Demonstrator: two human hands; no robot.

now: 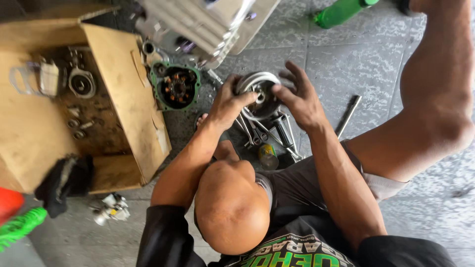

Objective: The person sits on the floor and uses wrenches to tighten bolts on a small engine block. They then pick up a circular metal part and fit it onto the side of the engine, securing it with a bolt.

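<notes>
Hidden: the lower edge of the round grey metal flywheel rotor (261, 95) is covered by both hands, so its full outline cannot be made out; the person's head blocks the floor just below the hands.
Cut off: the silver finned engine block (208, 24) runs out of the top edge; the green plastic bottle (341, 11) is clipped at the top too.
Hard to tell: the small parts inside the open brown cardboard box (118, 94) are dark and blurred; only a round metal piece shows plainly.
Rotor: it sits over the grey tiled floor (376, 64), just right of the green-rimmed stator cover (176, 87) and below the engine block.
Left hand (228, 105): clasped on the rotor's left rim, thumb reaching across its face.
Right hand (299, 99): on the rotor's right side, thumb touching the rim, the other fingers spread and lifted; whether it truly grips I cannot tell.
Below the rotor: a heap of steel wrenches and hand tools (269, 132), with a small round tin (267, 155) beside them.
Right of the rotor: a long dark metal bar (348, 115) lying on the floor, well apart.
Left of the box: a black rag (64, 180) draped over its lower edge.
</notes>
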